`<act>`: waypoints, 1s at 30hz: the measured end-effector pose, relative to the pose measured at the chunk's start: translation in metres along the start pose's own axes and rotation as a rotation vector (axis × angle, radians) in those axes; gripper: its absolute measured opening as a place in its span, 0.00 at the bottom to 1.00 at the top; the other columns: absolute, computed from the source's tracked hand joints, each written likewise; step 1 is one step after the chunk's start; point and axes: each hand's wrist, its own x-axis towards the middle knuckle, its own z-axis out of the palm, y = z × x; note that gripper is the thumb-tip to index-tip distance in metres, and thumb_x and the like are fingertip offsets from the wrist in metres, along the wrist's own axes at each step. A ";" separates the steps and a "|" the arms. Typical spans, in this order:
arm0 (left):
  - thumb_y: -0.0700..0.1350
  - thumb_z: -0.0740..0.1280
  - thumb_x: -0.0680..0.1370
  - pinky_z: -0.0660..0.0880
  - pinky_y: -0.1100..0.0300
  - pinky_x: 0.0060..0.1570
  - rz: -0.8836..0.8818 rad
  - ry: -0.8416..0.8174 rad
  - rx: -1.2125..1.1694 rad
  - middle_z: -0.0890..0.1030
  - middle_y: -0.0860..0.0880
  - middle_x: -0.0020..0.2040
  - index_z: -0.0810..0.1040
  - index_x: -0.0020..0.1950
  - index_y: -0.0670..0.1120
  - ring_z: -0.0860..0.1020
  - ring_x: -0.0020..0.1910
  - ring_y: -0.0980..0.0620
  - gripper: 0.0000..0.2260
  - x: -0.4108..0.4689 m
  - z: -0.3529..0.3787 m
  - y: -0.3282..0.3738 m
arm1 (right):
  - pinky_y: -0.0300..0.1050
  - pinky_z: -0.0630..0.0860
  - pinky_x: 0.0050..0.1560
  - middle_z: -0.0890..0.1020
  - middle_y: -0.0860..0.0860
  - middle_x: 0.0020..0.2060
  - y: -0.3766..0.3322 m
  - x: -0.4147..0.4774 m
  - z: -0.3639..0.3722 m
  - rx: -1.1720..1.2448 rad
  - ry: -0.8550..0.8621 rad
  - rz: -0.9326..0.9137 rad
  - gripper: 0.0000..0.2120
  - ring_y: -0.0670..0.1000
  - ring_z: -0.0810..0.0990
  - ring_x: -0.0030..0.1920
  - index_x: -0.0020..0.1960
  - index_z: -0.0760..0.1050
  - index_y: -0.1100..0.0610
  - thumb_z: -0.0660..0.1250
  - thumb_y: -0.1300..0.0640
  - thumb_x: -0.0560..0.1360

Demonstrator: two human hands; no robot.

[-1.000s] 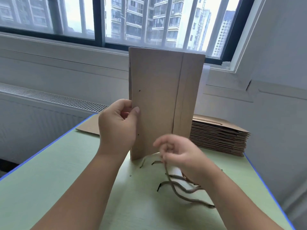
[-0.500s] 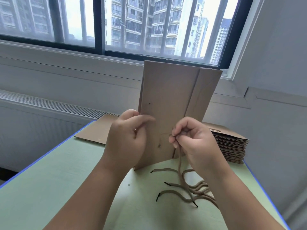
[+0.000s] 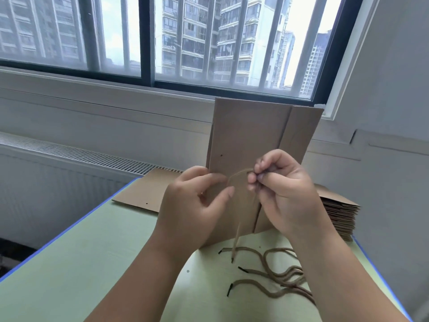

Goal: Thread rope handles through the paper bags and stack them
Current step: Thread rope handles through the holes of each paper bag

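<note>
- Head camera looks down at two bare hands over a pale green table with a blue edge (image 3: 69, 263).
- A flat brown paper bag (image 3: 250, 135) stands upright between the hands and just behind them. Its bottom edge looks to rest on the table.
- The left hand (image 3: 192, 205) holds the bag by its left side. The fingers curl round the edge and the thumb lies on the front.
- A small round hole (image 3: 221, 155) shows in the bag just above the left hand.
- The right hand (image 3: 283, 189) is in front of the bag. Its thumb and fingertips are bunched tight and pinch a thin brown rope handle (image 3: 237, 238) near one end.
- The rope makes a small bend from the right fingers over toward the left thumb. The rest hangs down between the wrists, and its black tip touches the table.
- More loose brown ropes with black tips (image 3: 278, 273) lie in a messy pile on the table under the right wrist.
- A tall stack of flat brown paper bags (image 3: 336, 212) sits on the table behind the right hand.
- One more flat brown bag (image 3: 144, 194) lies on the table behind the left hand, and a small hole shows in it too.
- A big window with dark bars (image 3: 148, 43) is far behind both hands.
</note>
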 end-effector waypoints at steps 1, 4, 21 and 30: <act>0.51 0.75 0.73 0.78 0.54 0.34 0.008 -0.001 0.013 0.81 0.56 0.43 0.88 0.49 0.50 0.78 0.36 0.50 0.08 0.000 0.001 0.000 | 0.40 0.75 0.37 0.77 0.52 0.35 0.001 0.000 0.001 0.015 -0.011 0.007 0.29 0.50 0.78 0.35 0.35 0.78 0.54 0.50 0.82 0.74; 0.49 0.75 0.74 0.77 0.54 0.34 0.016 -0.016 0.035 0.79 0.55 0.41 0.87 0.48 0.50 0.78 0.37 0.50 0.05 0.000 0.001 -0.001 | 0.42 0.77 0.39 0.77 0.53 0.36 0.002 0.000 0.008 0.075 -0.054 0.035 0.27 0.50 0.77 0.35 0.36 0.78 0.56 0.50 0.82 0.75; 0.38 0.74 0.78 0.76 0.54 0.37 0.034 0.030 0.022 0.81 0.54 0.41 0.87 0.46 0.46 0.79 0.42 0.53 0.04 -0.002 0.003 -0.001 | 0.39 0.73 0.40 0.80 0.47 0.41 0.004 -0.004 -0.001 -0.776 0.124 -0.011 0.12 0.47 0.75 0.36 0.47 0.77 0.49 0.66 0.66 0.74; 0.40 0.74 0.76 0.75 0.60 0.36 0.059 0.007 0.011 0.82 0.52 0.41 0.87 0.45 0.48 0.79 0.41 0.52 0.03 -0.001 0.003 0.000 | 0.38 0.67 0.34 0.79 0.51 0.34 0.009 -0.007 0.019 -0.888 -0.019 -0.039 0.07 0.43 0.70 0.32 0.48 0.76 0.50 0.68 0.62 0.79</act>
